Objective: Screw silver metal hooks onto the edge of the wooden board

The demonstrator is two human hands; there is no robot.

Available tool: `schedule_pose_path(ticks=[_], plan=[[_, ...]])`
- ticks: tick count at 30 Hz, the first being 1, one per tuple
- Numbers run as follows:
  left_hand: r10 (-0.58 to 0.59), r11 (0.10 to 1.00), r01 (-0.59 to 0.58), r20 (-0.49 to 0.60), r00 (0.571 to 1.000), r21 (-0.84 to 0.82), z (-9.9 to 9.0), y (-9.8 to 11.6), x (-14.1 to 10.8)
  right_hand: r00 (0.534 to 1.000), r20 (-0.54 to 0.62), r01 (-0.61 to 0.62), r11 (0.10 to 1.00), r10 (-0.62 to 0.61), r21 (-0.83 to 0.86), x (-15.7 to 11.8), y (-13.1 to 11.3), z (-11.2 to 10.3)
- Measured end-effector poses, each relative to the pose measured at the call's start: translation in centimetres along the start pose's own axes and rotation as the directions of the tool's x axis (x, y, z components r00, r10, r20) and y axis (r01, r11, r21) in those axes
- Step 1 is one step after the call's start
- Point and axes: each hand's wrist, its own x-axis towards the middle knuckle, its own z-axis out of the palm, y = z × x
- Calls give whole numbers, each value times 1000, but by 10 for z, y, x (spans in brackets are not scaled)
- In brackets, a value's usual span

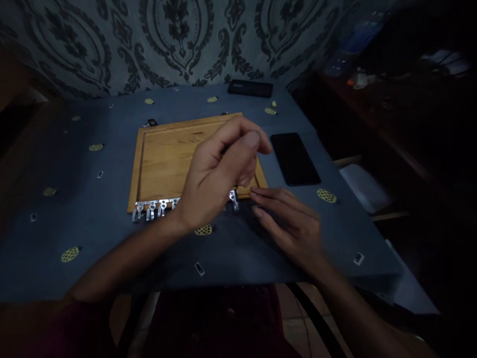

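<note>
A wooden board (164,154) with a raised rim lies on the blue patterned cloth. Several metal hooks (151,210) line its near edge, and another hook (234,199) shows near the right corner. My left hand (219,174) is raised over the board's right half, fingers curled and thumb bent toward them; what it holds, if anything, is hidden. At the board's near right corner is my right hand (292,223), its fingertips close together against the edge beside the hook. Anything between those fingertips is too small to make out.
A black phone (295,159) lies right of the board. Behind it is a dark case (250,88). Small dark pieces (152,122) sit at the board's far edge. A plastic bottle (354,42) stands on a dark surface at the right. A patterned cloth (179,40) hangs behind.
</note>
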Motion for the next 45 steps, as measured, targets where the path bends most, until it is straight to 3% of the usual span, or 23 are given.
schedule_pose_path(ticks=[4,9,12,15,17,20,23,25,31,45], plan=[[20,992,-29,70,997,121,7,-1,0,988,-58,-138,986,144,89,14,-26,4],[37,963,-90,204,978,252,12,8,4,961,-65,-249,945,268,212,29,-37,9],[36,944,-90,174,984,317,5,14,4,947,-57,-293,922,316,254,35,-38,7],[137,869,-174,113,984,463,-14,12,-4,930,-116,-293,893,349,342,36,-35,2],[109,746,-186,158,981,640,-29,5,-14,919,-149,-288,878,366,382,34,-31,-1],[-90,396,-193,247,965,898,-43,-10,-33,912,-184,-279,885,365,372,30,-24,-2],[-214,83,-230,243,946,970,-43,-23,-47,914,-212,-264,906,344,331,27,-20,2],[-249,-22,-247,234,940,969,-39,-29,-51,915,-216,-265,910,342,319,25,-19,7],[-304,-47,-232,208,930,972,-37,-33,-51,923,-183,-274,913,338,303,21,-16,18],[-278,-34,-224,207,938,974,-41,-40,-54,938,-111,-289,918,328,270,20,-5,27]])
